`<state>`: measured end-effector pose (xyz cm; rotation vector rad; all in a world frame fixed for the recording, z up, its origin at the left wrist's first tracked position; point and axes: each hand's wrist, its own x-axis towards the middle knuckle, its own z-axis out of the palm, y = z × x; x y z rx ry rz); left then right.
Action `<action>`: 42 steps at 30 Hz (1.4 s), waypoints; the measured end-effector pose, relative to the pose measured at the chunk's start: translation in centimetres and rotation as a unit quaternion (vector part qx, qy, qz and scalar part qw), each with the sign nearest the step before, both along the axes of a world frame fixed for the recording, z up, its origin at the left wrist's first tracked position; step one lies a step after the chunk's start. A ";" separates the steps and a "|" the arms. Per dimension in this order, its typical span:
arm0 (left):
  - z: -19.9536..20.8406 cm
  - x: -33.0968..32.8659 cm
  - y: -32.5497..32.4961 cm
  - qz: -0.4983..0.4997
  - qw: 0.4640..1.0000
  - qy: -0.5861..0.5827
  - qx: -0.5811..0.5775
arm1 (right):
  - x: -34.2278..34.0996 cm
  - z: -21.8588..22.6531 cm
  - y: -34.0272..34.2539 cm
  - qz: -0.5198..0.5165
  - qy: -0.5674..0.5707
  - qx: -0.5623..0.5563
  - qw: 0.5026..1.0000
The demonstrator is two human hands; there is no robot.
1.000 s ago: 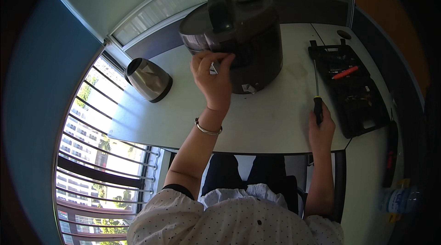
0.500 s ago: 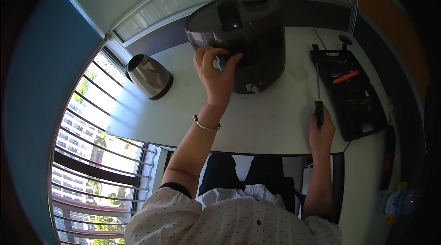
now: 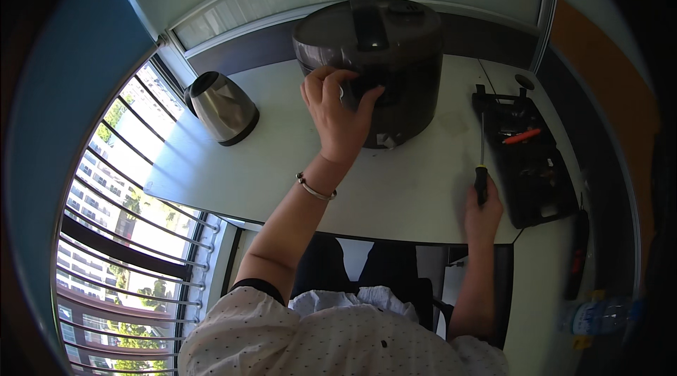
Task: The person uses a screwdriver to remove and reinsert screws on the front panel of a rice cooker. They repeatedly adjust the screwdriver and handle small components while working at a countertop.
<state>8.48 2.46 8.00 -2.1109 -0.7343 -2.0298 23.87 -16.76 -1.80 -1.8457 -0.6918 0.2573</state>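
Observation:
A large dark rice cooker with a carrying handle stands at the back middle of the white table. My left hand reaches up to its front panel, fingers curved and thumb spread apart from them. The thumb tip is at the dark front; a small bright patch shows between the fingers, too small to name. In my right hand, at the table's right front, is a screwdriver with a black and yellow handle. Its long shaft points away from me, beside the open tool case.
A black tool case lies open on the right, with a red-orange tool on it. A steel kettle stands at the left, near the barred window. A plastic bottle and a dark long object lie at the far right.
The view has shifted slightly. My left hand stays at the cooker's front with nearly the same finger spread, and my right hand still holds the screwdriver.

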 end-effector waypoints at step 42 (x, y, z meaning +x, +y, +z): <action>0.1 -1.0 1.6 -0.032 0.987 0.079 0.139 | -7.4 3.1 -2.8 0.238 0.024 0.167 0.957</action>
